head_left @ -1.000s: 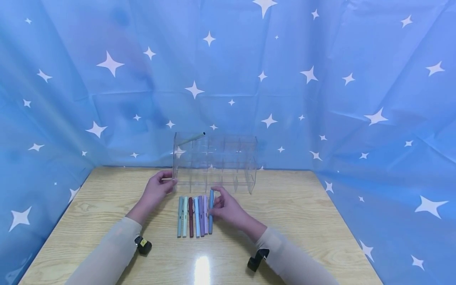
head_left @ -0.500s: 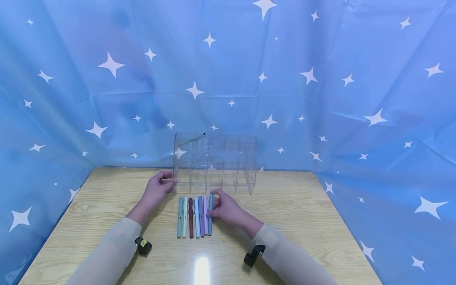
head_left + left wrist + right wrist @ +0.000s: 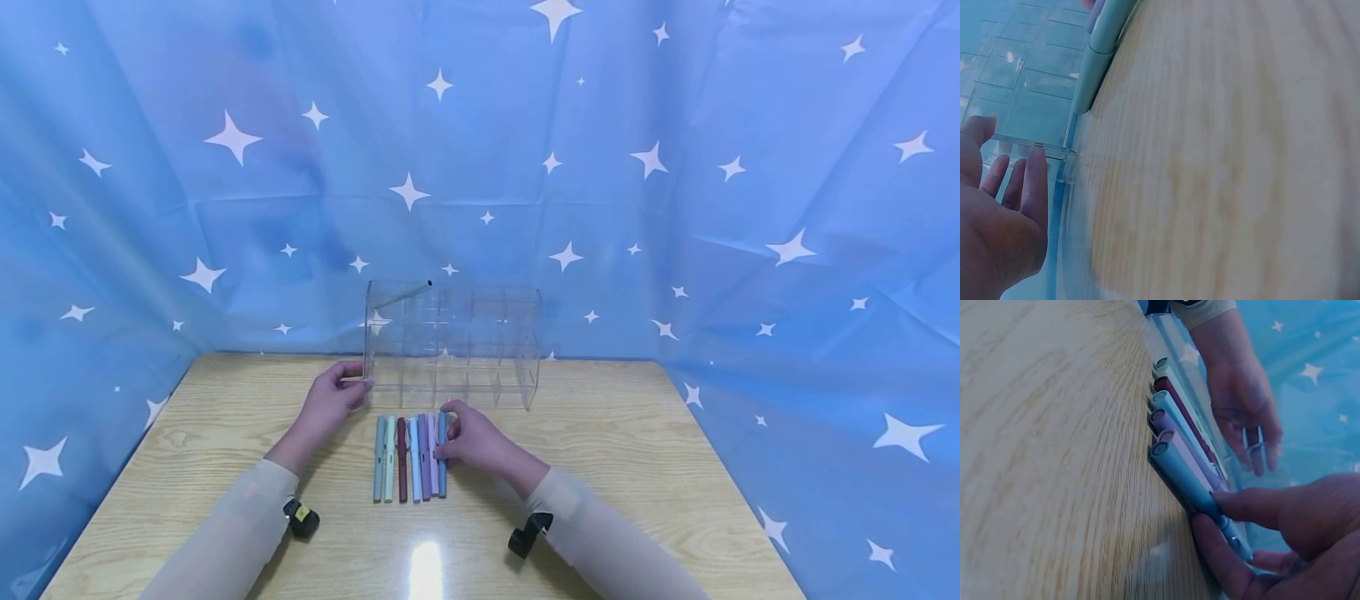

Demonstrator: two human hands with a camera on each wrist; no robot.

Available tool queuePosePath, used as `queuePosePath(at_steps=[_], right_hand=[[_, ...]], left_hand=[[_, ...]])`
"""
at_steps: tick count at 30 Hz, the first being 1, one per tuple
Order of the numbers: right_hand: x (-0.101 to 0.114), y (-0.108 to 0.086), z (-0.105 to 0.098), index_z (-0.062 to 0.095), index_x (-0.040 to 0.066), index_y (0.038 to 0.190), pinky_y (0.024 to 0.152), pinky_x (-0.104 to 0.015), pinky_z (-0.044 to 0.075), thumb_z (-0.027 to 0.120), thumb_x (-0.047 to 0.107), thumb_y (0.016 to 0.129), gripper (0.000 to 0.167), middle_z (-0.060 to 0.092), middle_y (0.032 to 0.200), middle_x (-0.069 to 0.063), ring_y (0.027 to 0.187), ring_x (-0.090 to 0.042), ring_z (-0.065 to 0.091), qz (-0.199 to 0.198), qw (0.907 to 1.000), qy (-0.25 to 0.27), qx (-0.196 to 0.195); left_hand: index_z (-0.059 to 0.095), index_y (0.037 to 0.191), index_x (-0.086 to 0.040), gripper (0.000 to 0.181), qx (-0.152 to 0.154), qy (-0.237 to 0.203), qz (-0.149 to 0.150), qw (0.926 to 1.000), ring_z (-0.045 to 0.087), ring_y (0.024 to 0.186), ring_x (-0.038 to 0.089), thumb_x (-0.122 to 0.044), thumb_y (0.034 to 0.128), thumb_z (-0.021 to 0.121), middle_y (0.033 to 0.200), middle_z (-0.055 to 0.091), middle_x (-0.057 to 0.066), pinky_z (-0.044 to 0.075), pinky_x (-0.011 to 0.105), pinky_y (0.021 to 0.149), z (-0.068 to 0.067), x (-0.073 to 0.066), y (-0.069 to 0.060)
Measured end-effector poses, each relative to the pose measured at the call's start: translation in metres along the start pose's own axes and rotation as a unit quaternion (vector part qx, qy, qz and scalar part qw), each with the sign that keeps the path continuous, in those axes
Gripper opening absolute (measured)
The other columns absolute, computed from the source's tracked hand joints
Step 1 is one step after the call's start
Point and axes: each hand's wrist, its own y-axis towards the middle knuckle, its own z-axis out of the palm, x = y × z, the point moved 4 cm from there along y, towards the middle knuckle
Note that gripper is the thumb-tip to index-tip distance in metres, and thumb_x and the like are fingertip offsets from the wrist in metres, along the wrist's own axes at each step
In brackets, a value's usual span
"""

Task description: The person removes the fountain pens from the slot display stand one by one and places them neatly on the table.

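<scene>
My right hand (image 3: 480, 442) pinches a blue pen (image 3: 1182, 478) between thumb and fingers at the right end of a row of capped pens on the table. Beside it lie a lavender pen (image 3: 432, 467), a purple pen (image 3: 424, 467), a light blue pen (image 3: 415, 475), a dark red pen (image 3: 402, 467), a mint pen (image 3: 389, 467) and a teal pen (image 3: 378, 467). With thumb and fingers on either side of its edge, my left hand (image 3: 333, 396) holds the left side of a clear divided organizer (image 3: 435, 367). A green pen (image 3: 405, 294) leans in its top left compartment.
The wooden table (image 3: 615, 467) ends at a blue curtain (image 3: 480, 167) with white stars, just behind the organizer. Each wrist carries a small black camera, such as the left one (image 3: 302, 518).
My right hand has drawn the blue pen slightly toward me and left, against the lavender pen, so its ends sit nearer the row's line. The left hand stays at the organizer.
</scene>
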Motion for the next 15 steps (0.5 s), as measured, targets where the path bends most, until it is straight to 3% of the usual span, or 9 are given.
queuePosePath(at_steps=[7,15], right_hand=[[-0.0003,0.0010,0.0019,0.047,-0.005,0.159,0.074,-0.037,0.065,0.088,-0.002,0.091,0.079,0.064,0.102,-0.012,0.087,-0.022,0.064,0.008,0.9999,-0.007,-0.005],[-0.0026,0.0004,0.0027,0.045,-0.005,0.160,0.074,-0.039,0.068,0.087,-0.004,0.090,0.082,0.063,0.103,-0.015,0.086,-0.023,0.064,0.014,0.9996,0.022,-0.006]], left_hand=[[0.056,0.151,0.003,0.049,0.001,0.001,0.001,1.0000,0.066,0.128,0.040,-0.019,0.1094,0.072,0.144,0.063,0.026,0.064,0.031,0.097,-0.0004,0.0007,0.0003],[0.056,0.151,0.003,0.049,0.000,0.003,-0.002,1.0000,0.066,0.128,0.041,-0.018,0.1097,0.071,0.142,0.063,0.026,0.064,0.035,0.099,-0.0006,0.0003,0.0004]])
